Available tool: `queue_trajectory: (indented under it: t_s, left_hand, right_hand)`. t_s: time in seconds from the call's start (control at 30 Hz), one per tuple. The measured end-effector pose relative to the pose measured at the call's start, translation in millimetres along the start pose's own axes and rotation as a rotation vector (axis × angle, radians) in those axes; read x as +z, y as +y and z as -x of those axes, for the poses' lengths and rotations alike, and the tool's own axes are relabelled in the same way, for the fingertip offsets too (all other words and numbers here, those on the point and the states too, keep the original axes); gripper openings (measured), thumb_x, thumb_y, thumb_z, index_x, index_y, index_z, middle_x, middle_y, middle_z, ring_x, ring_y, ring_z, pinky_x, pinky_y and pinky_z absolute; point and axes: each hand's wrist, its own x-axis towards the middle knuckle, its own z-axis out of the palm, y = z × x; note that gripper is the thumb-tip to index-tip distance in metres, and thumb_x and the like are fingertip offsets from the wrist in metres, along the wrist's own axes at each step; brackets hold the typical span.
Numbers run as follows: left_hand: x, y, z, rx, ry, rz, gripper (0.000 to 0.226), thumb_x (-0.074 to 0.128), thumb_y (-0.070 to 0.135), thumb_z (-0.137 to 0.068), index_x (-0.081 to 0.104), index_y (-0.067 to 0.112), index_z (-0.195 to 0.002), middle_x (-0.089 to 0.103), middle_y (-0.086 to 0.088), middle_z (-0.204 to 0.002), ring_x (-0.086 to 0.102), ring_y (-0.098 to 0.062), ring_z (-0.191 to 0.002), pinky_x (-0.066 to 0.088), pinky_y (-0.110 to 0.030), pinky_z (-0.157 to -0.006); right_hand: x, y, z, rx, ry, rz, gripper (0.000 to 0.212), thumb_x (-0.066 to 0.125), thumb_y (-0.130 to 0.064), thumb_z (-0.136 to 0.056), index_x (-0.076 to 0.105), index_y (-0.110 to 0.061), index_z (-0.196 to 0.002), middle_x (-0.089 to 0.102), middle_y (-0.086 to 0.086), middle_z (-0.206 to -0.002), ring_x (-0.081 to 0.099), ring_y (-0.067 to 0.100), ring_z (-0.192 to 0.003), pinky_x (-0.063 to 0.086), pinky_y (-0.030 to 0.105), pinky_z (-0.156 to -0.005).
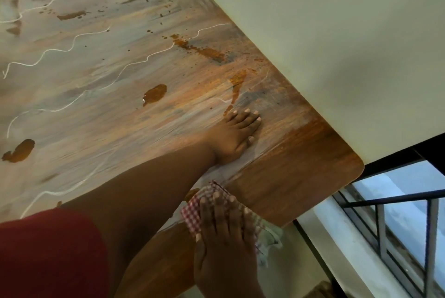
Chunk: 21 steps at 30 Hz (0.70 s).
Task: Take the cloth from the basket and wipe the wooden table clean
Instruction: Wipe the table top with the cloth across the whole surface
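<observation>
cloth (192, 212): lying under your right hand (224, 232) at lower centre, near tabletop (301, 177) edge | right hand: pressing flat, fingers straight and together | left hand (237, 133): resting flat mid-frame, fingers straight, touching tabletop

Dim, soft-focus view; daylight from the window (397, 220) glares off the table (96, 81) (edges slightly warped).
</observation>
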Motion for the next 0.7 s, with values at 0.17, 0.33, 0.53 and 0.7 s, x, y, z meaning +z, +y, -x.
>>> queue_trajectory:
  t_s: [0.17,0.33,0.53,0.7]
  left_hand:
    - [0.7,0.7,1.5,-0.004,-0.042,-0.056,0.058,0.015,0.042,-0.104,0.001,0.015,-0.153,-0.002,-0.004,-0.161,-0.009,-0.020,-0.147,-0.010,-0.036,-0.118]
    - [-25.4,-5.3,22.9,0.007,-0.008,-0.022,0.060,0.020,0.042,-0.104,0.001,0.012,-0.153,-0.007,-0.009,-0.161,-0.011,-0.023,-0.147,-0.013,-0.034,-0.115]
    - [-42.4,-66.7,145.9,0.116,-0.096,-0.142,0.059,0.022,0.039,-0.103,0.004,0.013,-0.153,-0.001,-0.012,-0.160,-0.005,-0.025,-0.147,-0.006,-0.037,-0.119]
    - [-29.9,-112.8,227.5,0.090,-0.121,-0.142,0.063,0.018,0.046,-0.101,0.002,0.013,-0.152,0.000,-0.010,-0.160,-0.008,-0.022,-0.147,-0.011,-0.033,-0.118]
  right_hand:
    - [0.6,21.0,-10.7,0.019,0.039,-0.038,0.065,0.025,-0.047,-0.096,-0.001,-0.031,-0.154,-0.002,0.000,-0.159,0.004,0.026,-0.147,0.001,0.048,-0.117]
    - [-1.0,41.5,-43.7,0.159,0.195,0.028,0.065,0.010,-0.046,-0.093,-0.009,-0.028,-0.153,-0.005,0.005,-0.161,-0.009,0.024,-0.147,-0.011,0.042,-0.117]
    - [-4.7,34.9,-52.8,0.267,0.217,0.078,0.068,0.008,-0.047,-0.089,-0.005,-0.028,-0.153,0.000,0.006,-0.162,0.000,0.028,-0.147,-0.002,0.045,-0.116]
    - [2.4,7.1,-48.4,0.366,0.142,0.109,0.060,0.008,-0.044,-0.097,-0.008,-0.028,-0.152,-0.005,0.006,-0.162,-0.006,0.028,-0.147,-0.003,0.050,-0.116]
